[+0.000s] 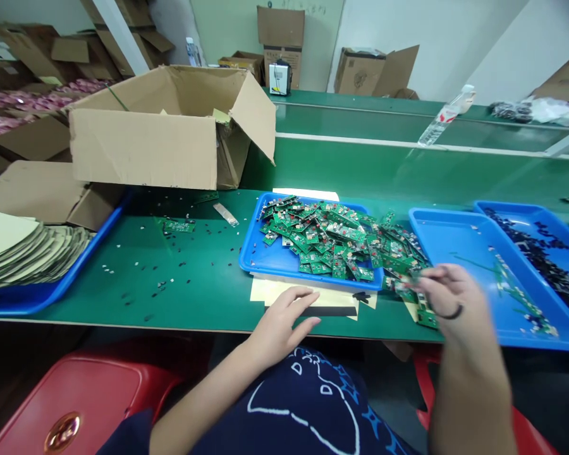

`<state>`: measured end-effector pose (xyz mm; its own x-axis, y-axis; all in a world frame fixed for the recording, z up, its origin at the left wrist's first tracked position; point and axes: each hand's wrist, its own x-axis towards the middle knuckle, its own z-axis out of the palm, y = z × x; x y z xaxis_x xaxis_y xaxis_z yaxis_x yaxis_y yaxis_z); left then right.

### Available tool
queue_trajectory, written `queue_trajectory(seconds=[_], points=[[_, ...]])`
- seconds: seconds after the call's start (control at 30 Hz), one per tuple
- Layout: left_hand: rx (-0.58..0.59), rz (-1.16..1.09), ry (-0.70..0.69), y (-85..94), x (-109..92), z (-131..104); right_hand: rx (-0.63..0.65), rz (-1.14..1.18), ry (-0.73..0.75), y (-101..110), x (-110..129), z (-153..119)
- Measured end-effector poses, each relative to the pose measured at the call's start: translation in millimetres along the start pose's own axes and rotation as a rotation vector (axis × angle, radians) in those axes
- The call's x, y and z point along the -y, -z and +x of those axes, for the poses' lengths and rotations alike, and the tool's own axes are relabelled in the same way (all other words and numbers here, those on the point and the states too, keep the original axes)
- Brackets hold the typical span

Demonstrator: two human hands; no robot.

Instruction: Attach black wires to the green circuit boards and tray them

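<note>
Fingers of right hand [448,291] are together on something blurred; left hand [284,319], its fingers apart, is near blue tray [265,256].

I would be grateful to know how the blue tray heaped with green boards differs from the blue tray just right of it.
Green boards cover most of the heaped tray, while the sparse tray shows mostly bare floor, with pieces toward its right side. Boards spill past the heaped tray's right rim, while the sparse tray's pieces lie inside it. Both are blue, shallow and open.
</note>
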<state>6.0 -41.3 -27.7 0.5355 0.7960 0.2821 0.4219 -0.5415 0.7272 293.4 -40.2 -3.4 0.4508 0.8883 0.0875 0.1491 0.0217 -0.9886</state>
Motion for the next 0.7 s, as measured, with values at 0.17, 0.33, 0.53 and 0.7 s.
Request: queue_trajectory(seconds=[0.17, 0.33, 0.53, 0.7], points=[[-0.129, 0.133, 0.035, 17.6, 20, -4, -0.337, -0.516, -0.062, 77, -15, 36], [-0.158, 0.483, 0.24, 41.6, 47, 37, -0.351, -0.862, -0.176, 99, -43, 55], [-0.062, 0.671, 0.487, 44.5, 74, 93, -0.471, -0.764, -0.021, 67, -20, 36], [-0.028, 0.691, 0.569, 50.3, 63, 95, -0.091, -0.493, 0.212, 7, -13, 7]])
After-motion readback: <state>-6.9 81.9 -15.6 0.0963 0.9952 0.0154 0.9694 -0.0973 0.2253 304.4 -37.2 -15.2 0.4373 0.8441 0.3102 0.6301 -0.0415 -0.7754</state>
